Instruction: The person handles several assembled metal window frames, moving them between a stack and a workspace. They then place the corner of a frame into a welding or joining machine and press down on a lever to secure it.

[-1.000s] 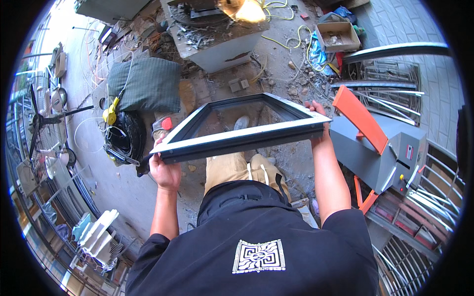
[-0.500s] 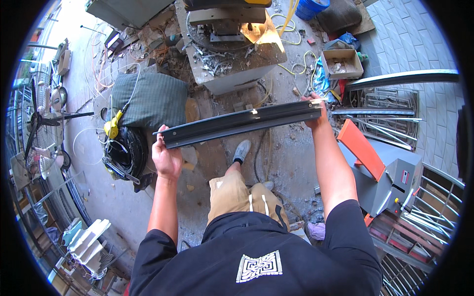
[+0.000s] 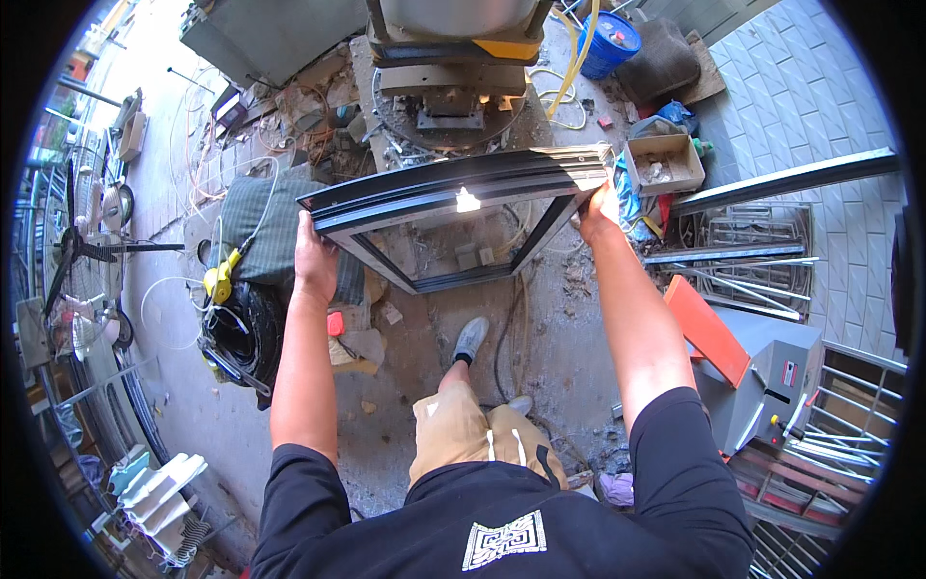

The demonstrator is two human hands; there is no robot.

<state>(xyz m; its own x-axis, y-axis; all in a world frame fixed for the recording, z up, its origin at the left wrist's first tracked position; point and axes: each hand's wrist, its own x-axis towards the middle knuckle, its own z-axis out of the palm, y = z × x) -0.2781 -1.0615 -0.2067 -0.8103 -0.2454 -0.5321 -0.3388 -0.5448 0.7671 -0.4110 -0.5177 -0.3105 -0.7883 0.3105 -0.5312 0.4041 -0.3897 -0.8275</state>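
Observation:
A dark rectangular window frame (image 3: 391, 201) is held up in front of me, tilted so that its open middle shows the floor beyond. My left hand (image 3: 314, 262) grips its left end, fingers partly hidden behind it. At the right end, my right hand (image 3: 600, 214) is closed on the frame's side. Sunlight glints off the upper bar and the right corner. Just past the frame stands a machine (image 3: 458, 53) with a grey and yellow body on a base strewn with metal scraps.
Left of the frame lie a dark striped cushion (image 3: 256, 207) and a yellow air tool (image 3: 221, 277) with a hose. To the right are a cardboard box (image 3: 666, 166), long metal profiles (image 3: 786, 180) and a grey machine with an orange flap (image 3: 706, 331). A blue bucket (image 3: 608, 45) stands farther back.
The window frame has tipped from nearly edge-on, so its opening now shows. Both hands have moved slightly forward with it, and the view has shifted toward the machine.

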